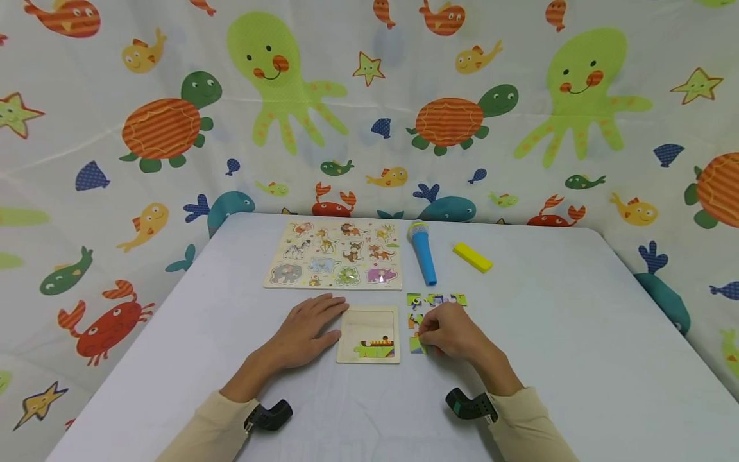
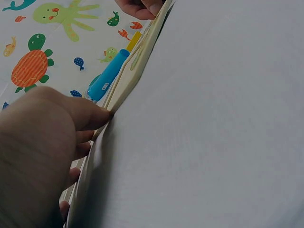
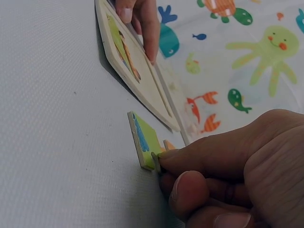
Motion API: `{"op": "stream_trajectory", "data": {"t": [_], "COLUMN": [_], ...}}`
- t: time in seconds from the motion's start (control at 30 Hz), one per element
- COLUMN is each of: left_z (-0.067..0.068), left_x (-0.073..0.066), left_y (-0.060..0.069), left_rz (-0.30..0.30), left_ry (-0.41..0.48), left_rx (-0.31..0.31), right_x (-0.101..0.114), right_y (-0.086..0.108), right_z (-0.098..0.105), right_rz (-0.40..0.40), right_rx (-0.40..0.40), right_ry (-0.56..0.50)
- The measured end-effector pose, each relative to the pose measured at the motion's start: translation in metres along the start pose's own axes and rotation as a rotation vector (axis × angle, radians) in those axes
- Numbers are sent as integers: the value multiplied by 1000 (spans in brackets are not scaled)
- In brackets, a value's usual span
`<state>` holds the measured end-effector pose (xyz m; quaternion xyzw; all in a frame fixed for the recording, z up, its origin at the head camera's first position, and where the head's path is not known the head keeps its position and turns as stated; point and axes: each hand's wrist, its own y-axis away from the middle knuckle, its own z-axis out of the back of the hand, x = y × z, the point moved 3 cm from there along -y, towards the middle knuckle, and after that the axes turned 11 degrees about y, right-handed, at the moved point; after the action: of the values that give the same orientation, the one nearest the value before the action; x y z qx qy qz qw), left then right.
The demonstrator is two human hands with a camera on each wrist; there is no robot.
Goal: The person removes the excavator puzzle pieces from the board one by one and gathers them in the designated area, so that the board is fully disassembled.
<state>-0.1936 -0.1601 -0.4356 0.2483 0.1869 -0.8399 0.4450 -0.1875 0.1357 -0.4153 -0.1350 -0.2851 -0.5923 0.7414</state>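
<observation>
A square wooden puzzle tray (image 1: 369, 321) lies flat at mid-table, with a few joined pieces (image 1: 375, 349) of green, yellow and black along its lower right. My left hand (image 1: 306, 331) rests beside it, fingers extended, thumb and fingertips touching its left edge. To the tray's right, my right hand (image 1: 456, 330) pinches at the edge of a green puzzle piece (image 3: 146, 140) with a blue strip, between thumb and forefinger; the fingers partly hide the grip. Other loose puzzle pieces (image 1: 414, 299) lie around that hand, some hidden beneath it.
Behind the tray is a larger animal peg board (image 1: 271, 279). A blue toy microphone (image 1: 424, 256) and a yellow block (image 1: 472, 257) lie to its right. A sea-animal cloth (image 1: 358, 83) hangs behind the white table (image 1: 577, 333).
</observation>
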Motion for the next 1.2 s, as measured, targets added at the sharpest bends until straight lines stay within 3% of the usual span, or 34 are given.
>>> {"op": "stream_trajectory", "data": {"t": [0.37,0.63,0.87,1.2], "left_z": [-1,1,1,-1], "left_x": [1,1,2,2], "left_y": [0,-2,-3,-1], "left_rz": [-2,-7,-5,3], "left_ry": [-1,-11,-13,2], "left_rx": [2,-2,4,-3], "right_x": [3,20,42,50], "right_y": [-2,-2,-2,-4], "right_z": [0,-7,-26,-46], "right_rz": [19,165,267,240], "right_rx": [-48,-102,-2,7], "right_ry": [6,-57,-85,80]}}
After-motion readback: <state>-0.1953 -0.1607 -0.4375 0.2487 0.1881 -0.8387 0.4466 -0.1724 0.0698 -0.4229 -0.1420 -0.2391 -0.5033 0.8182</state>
